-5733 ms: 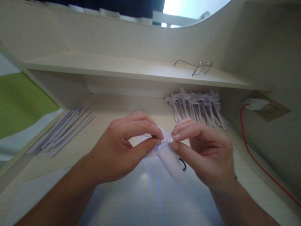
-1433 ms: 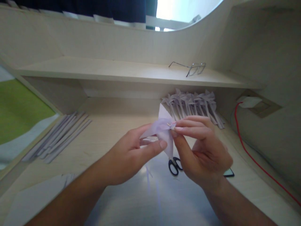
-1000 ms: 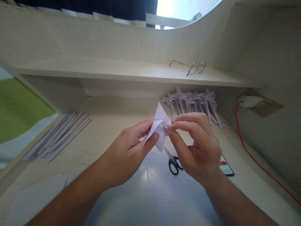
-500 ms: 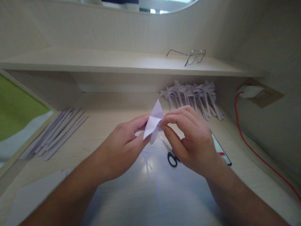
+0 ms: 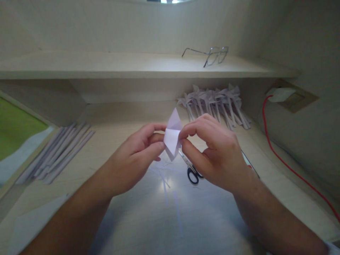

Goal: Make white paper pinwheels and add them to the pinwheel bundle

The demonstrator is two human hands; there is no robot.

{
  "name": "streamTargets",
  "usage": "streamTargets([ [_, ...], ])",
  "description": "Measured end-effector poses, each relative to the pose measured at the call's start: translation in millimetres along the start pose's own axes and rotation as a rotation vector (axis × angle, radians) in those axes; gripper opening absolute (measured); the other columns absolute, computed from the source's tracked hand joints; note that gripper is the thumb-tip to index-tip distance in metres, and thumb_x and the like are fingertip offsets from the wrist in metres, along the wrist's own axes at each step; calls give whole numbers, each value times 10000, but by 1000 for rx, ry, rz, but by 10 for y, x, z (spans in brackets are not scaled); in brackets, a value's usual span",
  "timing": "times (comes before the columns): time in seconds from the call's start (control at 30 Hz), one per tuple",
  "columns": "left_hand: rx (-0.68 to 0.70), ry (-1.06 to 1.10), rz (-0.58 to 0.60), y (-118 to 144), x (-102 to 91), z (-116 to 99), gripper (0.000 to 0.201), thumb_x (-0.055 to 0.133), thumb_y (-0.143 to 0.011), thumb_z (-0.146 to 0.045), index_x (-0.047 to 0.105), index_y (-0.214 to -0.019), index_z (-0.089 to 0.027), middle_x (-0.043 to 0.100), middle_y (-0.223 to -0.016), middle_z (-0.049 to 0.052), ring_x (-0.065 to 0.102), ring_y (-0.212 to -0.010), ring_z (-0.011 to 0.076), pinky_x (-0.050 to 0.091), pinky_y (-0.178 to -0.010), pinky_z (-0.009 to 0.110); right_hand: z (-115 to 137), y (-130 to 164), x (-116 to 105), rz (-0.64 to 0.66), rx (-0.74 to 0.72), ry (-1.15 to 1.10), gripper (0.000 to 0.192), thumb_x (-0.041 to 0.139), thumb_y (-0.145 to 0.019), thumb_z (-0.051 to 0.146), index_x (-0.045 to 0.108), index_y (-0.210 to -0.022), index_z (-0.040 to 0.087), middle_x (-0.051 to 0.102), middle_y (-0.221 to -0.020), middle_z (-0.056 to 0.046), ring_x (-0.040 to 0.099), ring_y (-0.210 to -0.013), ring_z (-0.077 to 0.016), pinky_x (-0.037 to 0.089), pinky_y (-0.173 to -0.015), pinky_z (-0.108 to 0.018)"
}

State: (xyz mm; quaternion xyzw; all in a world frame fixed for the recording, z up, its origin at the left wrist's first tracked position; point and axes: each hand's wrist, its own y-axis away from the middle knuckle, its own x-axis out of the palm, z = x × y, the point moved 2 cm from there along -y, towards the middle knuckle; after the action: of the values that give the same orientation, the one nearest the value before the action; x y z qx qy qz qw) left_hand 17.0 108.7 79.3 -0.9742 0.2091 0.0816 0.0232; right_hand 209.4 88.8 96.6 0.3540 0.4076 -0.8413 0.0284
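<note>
Pinching a folded paper piece (image 5: 172, 139) upright above the desk (image 5: 111, 148), I close my left hand (image 5: 132, 159) on its left edge and my right hand (image 5: 212, 156) on its right, seemingly equally near.

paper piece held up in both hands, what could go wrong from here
1. The paper is pinched only at its edges by the left hand and right hand; a hard grip could crease or tear it.
2. If it slips, it may land on the scissors right below.
3. A right elbow swing could snag the red cable.
</note>
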Motion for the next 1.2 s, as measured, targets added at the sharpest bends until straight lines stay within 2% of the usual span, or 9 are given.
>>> streamTargets([
  [0.23,-14,142,-132,-63,89,105,264,687,-903,-335,736,-1139,-228,749,-1060,35,685,-875,187,622,-742,308,-36,20,22,-24,1,147,121,579,-950,124,665,-887,183,720,-875,-64,615,-895,-247,460,-822,-413],
  [0.37,-60,237,-193,-85,126,147,313,665,-904,-378,751,-1154,-211,741,-1132,74,689,-1002,253,655,-736,346,-45,18,35,21,-29,249,138,569,-971,157,668,-876,173,719,-882,-67,596,-896,-248,432,-824,-425],
  [0.43,-84,260,-176,-99,140,159,327,659,-914,-441,753,-1114,-200,731,-1092,80,680,-1004,261,658,-694,338,-46,12,50,52,-61,290,145,570,-974,171,670,-869,175,719,-869,-67,586,-885,-250,418,-823,-435],
  [0.5,-104,258,-142,-118,154,170,316,678,-906,-471,759,-1035,-194,716,-989,64,668,-918,231,652,-662,316,-51,9,66,75,-87,302,142,577,-973,177,674,-869,178,720,-860,-66,578,-879,-252,412,-827,-444],
  [0.6,-133,299,-143,-142,170,188,235,714,-877,-412,763,-962,-198,701,-908,42,647,-824,201,648,-644,310,-66,8,84,78,-100,264,138,582,-979,188,680,-882,191,724,-881,-64,571,-902,-253,422,-849,-451],
  [0.73,-174,411,-160,-142,197,191,238,737,-852,-386,750,-979,-186,701,-946,51,646,-854,211,666,-640,342,-79,6,79,4,-79,144,137,599,-968,162,706,-905,219,703,-924,-61,576,-934,-243,457,-848,-431],
  [0.87,-202,528,-108,-120,218,167,250,728,-858,-376,733,-1005,-174,690,-974,70,652,-865,216,676,-630,358,-78,5,71,-96,-42,68,140,632,-937,140,734,-878,215,646,-898,-67,584,-885,-227,484,-780,-399],
  [1.0,-193,605,-54,-116,218,148,191,701,-871,-334,746,-969,-177,690,-923,64,651,-807,203,682,-613,360,-82,7,81,-133,-22,-12,112,669,-908,116,725,-894,213,662,-874,-51,602,-867,-213,498,-776,-385],
  [1.2,-182,611,-48,-102,203,138,219,678,-889,-333,758,-1011,-170,724,-948,81,688,-834,220,687,-617,366,-91,10,79,-159,0,-63,127,692,-904,111,714,-924,234,721,-901,-36,643,-889,-206,522,-814,-387],
])
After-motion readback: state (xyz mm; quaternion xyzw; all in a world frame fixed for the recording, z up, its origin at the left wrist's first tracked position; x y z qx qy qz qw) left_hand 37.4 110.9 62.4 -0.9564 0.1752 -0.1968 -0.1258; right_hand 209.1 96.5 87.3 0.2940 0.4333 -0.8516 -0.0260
